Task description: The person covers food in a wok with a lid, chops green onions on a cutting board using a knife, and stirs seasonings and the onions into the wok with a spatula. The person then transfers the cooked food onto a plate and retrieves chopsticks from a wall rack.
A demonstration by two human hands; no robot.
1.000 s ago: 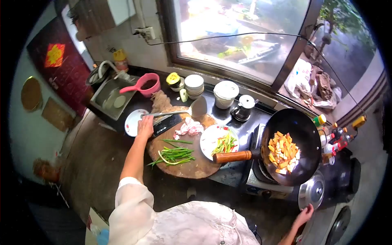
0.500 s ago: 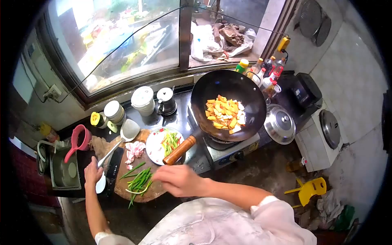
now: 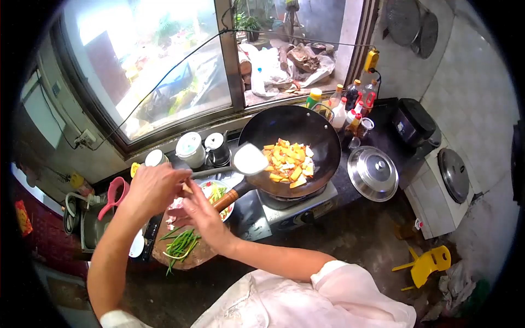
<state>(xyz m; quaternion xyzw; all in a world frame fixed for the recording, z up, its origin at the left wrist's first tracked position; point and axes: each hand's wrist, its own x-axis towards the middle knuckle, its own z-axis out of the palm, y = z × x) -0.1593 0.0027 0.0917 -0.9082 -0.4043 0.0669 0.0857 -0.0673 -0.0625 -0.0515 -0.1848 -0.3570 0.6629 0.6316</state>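
Note:
My left hand (image 3: 153, 188) is raised over the chopping board (image 3: 199, 254), fingers closed at the handle end of a wok spatula (image 3: 250, 159). The spatula's wide pale head hangs over the left side of a black wok (image 3: 276, 123), beside orange chunks (image 3: 287, 161) mixed with white pieces. My right hand (image 3: 210, 221) is just below the left, its fingers stretched out toward the left fingertips and holding nothing visible. Green scallions (image 3: 183, 246) lie on the board. Pink sliced meat (image 3: 174, 212) and a plate of cut vegetables (image 3: 223, 195) are partly hidden behind my hands.
The wok's wooden handle (image 3: 225, 201) points toward me from the gas stove (image 3: 298, 210). A metal lid (image 3: 373, 172) and bottles (image 3: 350, 112) stand to the right. White containers (image 3: 190, 148) line the windowsill side. A pink dipper (image 3: 116, 197) sits by the sink (image 3: 92, 227).
My left hand has lifted the wok spatula from the board and swung its head right, over the wok. My right hand has moved left and up beside the left hand. The view has shifted slightly.

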